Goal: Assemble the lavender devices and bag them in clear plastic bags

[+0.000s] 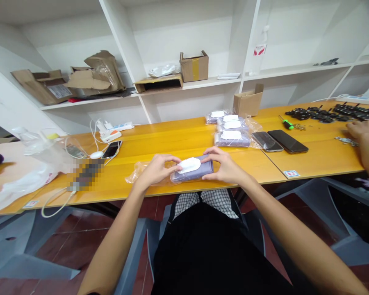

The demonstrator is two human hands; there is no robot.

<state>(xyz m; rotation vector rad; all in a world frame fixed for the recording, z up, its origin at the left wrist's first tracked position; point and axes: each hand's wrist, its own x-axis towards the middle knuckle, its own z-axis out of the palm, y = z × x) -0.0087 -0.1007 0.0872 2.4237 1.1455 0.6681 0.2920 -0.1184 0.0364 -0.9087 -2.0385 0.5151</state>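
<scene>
A purple pack with a white oval pad on top [193, 169] lies at the near edge of the orange table [178, 135], partly inside a clear plastic bag [134, 173]. My left hand [156, 169] grips the pack's left end together with the bag, fingers curled. My right hand [224, 166] holds the pack's right end with bent fingers. Farther back stands a stack of several similar bagged purple packs [231, 132].
Two dark phones [279, 140] lie right of the stack, near a green-handled screwdriver [286, 122] and rows of small black parts [338, 112]. Another person's hand [367, 141] rests at the far right. A power strip [118, 128], cables, a phone [111, 149] and plastic bags sit left. Shelves hold cardboard boxes [194, 66].
</scene>
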